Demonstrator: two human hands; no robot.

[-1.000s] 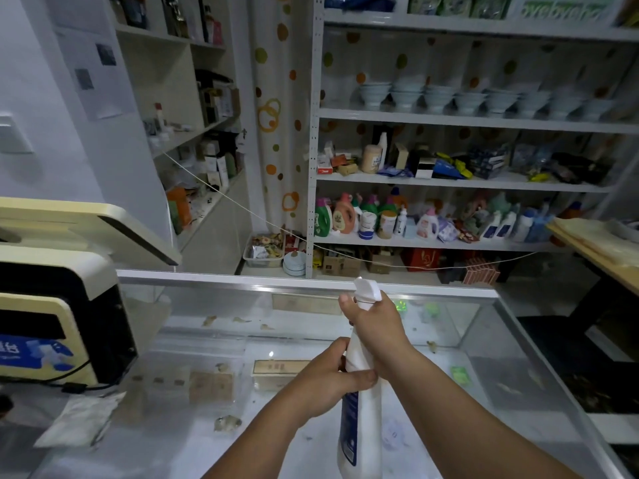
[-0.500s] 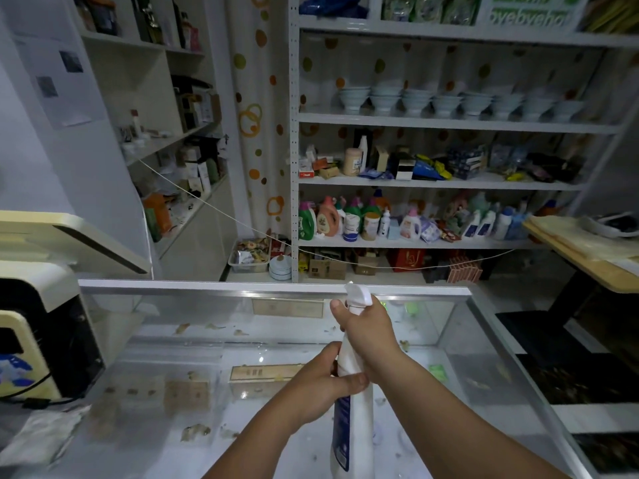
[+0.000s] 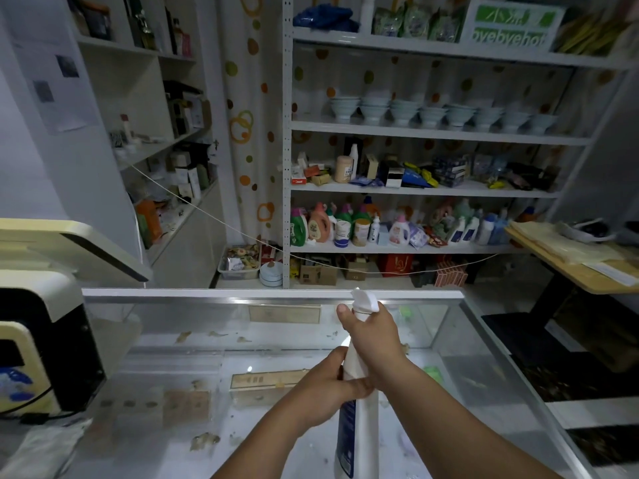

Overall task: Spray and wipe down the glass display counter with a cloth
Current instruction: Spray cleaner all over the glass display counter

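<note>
A tall white spray bottle with a blue label stands upright over the glass display counter, low in the middle of the view. My right hand grips its neck just under the white nozzle, which points away from me. My left hand wraps round the bottle's body lower down. The glass top carries spots and smears. A pale crumpled cloth lies on the counter at the lower left, away from both hands.
A cream and black till machine stands on the counter's left end. Beyond the counter are shelves with bowls, bottles and boxes. A wooden table juts in at the right. A thin cord hangs across behind.
The view has shifted so the counter and till sit further left and lower. Both hands keep their grip on the bottle, now a little more to the right in view.
</note>
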